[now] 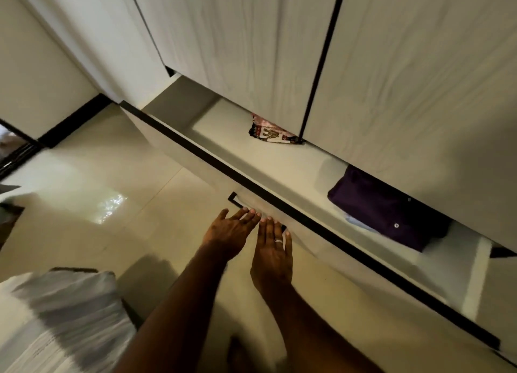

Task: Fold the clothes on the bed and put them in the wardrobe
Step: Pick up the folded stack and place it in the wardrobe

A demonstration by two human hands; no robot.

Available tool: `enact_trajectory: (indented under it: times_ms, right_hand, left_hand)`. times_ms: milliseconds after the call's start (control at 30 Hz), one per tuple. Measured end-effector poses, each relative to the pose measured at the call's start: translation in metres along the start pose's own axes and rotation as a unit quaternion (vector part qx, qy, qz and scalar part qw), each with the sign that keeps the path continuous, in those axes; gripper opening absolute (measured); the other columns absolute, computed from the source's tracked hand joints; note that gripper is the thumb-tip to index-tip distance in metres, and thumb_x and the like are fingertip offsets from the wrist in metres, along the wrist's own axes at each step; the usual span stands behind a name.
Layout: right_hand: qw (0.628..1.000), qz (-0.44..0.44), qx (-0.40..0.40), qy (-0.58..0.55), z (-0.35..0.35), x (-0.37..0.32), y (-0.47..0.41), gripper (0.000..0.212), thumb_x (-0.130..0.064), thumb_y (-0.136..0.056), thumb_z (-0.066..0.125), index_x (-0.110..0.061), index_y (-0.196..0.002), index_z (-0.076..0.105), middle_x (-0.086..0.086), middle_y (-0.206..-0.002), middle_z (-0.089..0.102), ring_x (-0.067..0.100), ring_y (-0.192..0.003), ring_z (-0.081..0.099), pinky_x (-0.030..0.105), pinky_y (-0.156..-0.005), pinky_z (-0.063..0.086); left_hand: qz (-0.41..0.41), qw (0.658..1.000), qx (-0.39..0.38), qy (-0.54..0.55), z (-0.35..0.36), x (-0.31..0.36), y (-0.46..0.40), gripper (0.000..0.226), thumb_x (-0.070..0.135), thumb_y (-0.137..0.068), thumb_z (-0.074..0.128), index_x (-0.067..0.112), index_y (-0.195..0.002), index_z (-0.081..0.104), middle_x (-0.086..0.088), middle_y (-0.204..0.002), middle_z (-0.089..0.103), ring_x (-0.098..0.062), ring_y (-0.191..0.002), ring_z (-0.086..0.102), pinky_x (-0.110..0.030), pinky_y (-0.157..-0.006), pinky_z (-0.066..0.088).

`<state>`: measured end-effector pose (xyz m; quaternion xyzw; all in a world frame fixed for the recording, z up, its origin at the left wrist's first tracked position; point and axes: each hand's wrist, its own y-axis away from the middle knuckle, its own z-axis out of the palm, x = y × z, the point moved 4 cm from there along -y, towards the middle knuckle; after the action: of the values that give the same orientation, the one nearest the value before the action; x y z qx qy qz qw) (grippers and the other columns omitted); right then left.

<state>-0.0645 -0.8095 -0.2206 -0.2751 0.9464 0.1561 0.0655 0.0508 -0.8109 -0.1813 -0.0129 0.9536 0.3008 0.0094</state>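
Clothes, a folded purple shirt (386, 210) at three o'clock, sit in the open drawer (279, 171). My left hand (232, 232) and right hand (272, 249), both flat and empty, press its front; shoving unevenly could jam it.

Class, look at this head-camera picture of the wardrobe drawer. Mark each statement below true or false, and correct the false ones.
1. The drawer is pulled out. True.
2. A folded purple garment lies in the drawer. True.
3. The left hand grips the purple garment. False: its straight fingers reach the drawer front by the black handle.
4. The right hand wears a ring. True.
5. The patterned cloth lies on the floor. False: it is in the drawer, partly under the wardrobe doors.
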Motion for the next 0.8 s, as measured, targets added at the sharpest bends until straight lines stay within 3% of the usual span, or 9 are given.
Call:
enact_trajectory:
  times_ms: [100, 233, 300, 533, 800]
  right_hand:
    - [0.999, 0.043, 0.009, -0.003, -0.005, 0.011, -0.027, 0.090, -0.017, -0.070, 0.078, -0.002, -0.150, 0.042, 0.019, -0.158, 0.037, 0.035, -0.147, 0.035, 0.054, -0.123, 0.018]
    - [0.997, 0.074, -0.004, -0.028, -0.022, 0.027, -0.067, 0.081, -0.017, -0.095, 0.046, -0.006, -0.160, -0.001, 0.014, -0.168, -0.008, 0.032, -0.155, -0.010, 0.048, -0.122, -0.015]
    - [0.995, 0.095, -0.021, -0.037, -0.035, 0.040, -0.087, 0.082, -0.015, -0.097, 0.041, -0.011, -0.159, -0.012, 0.010, -0.167, -0.019, 0.028, -0.153, -0.019, 0.046, -0.121, -0.014]
    - [0.991, 0.116, -0.042, -0.054, -0.057, 0.068, -0.128, 0.095, -0.013, -0.095, 0.055, -0.019, -0.159, -0.015, 0.003, -0.166, -0.022, 0.024, -0.153, -0.021, 0.051, -0.125, -0.002]
    - [0.988, 0.139, -0.036, -0.051, -0.055, 0.072, -0.138, 0.097, -0.015, -0.094, 0.056, -0.020, -0.159, -0.017, 0.002, -0.166, -0.024, 0.023, -0.153, -0.022, 0.052, -0.125, 0.006]
  left_hand:
    - [0.009, 1.000, 0.020, -0.012, -0.016, 0.002, -0.028, 0.062, 0.015, -0.107, 0.024, 0.021, -0.161, -0.005, -0.001, -0.170, -0.005, -0.018, -0.156, -0.002, -0.046, -0.125, 0.011]
    - [0.022, 0.998, 0.053, -0.015, -0.037, 0.000, -0.067, 0.058, 0.019, -0.108, 0.021, 0.021, -0.161, -0.002, 0.000, -0.170, -0.001, -0.018, -0.156, 0.002, -0.045, -0.123, 0.015]
    - [0.039, 0.996, 0.072, -0.024, -0.049, -0.002, -0.091, 0.057, 0.020, -0.108, 0.022, 0.021, -0.161, -0.001, -0.001, -0.170, 0.000, -0.018, -0.156, 0.004, -0.044, -0.122, 0.019]
    - [0.078, 0.994, 0.075, -0.034, -0.090, -0.006, -0.135, 0.063, 0.024, -0.108, 0.037, 0.022, -0.162, 0.002, 0.001, -0.170, 0.002, -0.022, -0.154, 0.019, -0.050, -0.111, 0.038]
    - [0.113, 0.988, 0.092, -0.057, -0.099, -0.012, -0.146, 0.058, 0.019, -0.109, 0.026, 0.023, -0.162, 0.002, -0.001, -0.170, 0.003, -0.023, -0.152, 0.025, -0.047, -0.107, 0.043]
